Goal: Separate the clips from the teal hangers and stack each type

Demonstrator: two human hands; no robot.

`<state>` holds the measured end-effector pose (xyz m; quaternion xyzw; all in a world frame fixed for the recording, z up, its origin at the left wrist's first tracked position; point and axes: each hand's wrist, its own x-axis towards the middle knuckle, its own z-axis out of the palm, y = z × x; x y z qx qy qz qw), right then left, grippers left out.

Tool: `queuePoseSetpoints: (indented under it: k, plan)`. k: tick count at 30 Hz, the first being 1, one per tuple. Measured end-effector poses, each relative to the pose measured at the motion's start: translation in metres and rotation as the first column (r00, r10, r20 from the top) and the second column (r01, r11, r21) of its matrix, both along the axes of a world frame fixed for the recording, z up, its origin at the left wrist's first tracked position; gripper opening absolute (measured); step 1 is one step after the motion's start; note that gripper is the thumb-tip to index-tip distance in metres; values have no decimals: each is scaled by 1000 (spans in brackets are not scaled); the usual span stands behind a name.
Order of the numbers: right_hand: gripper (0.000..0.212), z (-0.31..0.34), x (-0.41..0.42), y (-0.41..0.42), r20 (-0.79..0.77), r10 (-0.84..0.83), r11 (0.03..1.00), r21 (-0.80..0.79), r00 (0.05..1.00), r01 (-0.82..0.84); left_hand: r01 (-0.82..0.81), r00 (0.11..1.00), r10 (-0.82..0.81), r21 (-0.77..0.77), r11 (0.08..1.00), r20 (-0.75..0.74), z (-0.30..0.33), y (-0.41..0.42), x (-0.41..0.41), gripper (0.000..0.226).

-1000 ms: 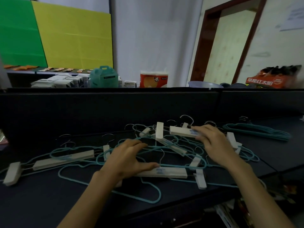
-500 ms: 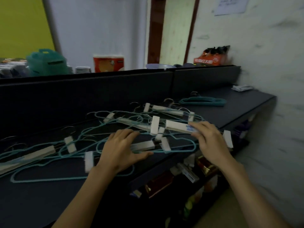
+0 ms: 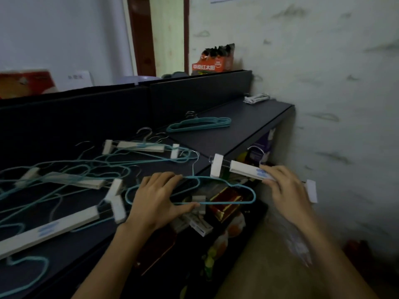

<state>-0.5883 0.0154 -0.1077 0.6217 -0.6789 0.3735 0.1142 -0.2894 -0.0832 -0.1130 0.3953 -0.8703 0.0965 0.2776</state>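
Off the bench (image 3: 248, 117) edge at 3 o'clock, right hand (image 3: 285, 186) grips the white clip hanger (image 3: 246, 168); left hand (image 3: 155, 199) pinches a teal hanger (image 3: 237, 186); stacked teal hangers (image 3: 200, 124) at 12.

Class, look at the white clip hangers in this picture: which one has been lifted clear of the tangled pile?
The white clip hanger held by the right hand, out past the shelf edge; the others lie tangled on the shelf.
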Motion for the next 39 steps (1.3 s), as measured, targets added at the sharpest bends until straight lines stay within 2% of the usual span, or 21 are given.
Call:
queuePoseSetpoints:
  k: [5, 9, 16, 23, 28, 36, 39]
  plan:
    - [34, -2, -77, -5, -5, -45, 999, -2, 999, 45, 39, 999, -40, -24, 999, -25, -2, -9, -84, 84]
    - [33, -7, -129, -8, -14, -61, 998, 7, 998, 61, 48, 999, -48, 32, 998, -10, -9, -16, -143, 84]
    - [34, -6, -181, -38, 19, -63, 998, -4, 998, 63, 48, 999, -49, 47, 998, 14, 5, -46, -200, 83]
    - [34, -10, -208, -102, 35, -37, 999, -8, 999, 37, -3, 996, -9, 139, 990, 86, 6, -112, -233, 89]
    - [33, 13, -222, -168, -3, -2, 999, -54, 1000, 2, -70, 994, 58, 129, 989, 95, 30, -171, -245, 94]
    - [38, 39, -205, -272, 4, 106, 991, -82, 994, -106, -235, 957, 211, 108, 966, 197, 61, -255, -218, 110]
    - [38, 40, -197, -300, -8, 136, 989, -65, 991, -136, -268, 939, 233, 116, 956, 253, 66, -275, -207, 108]
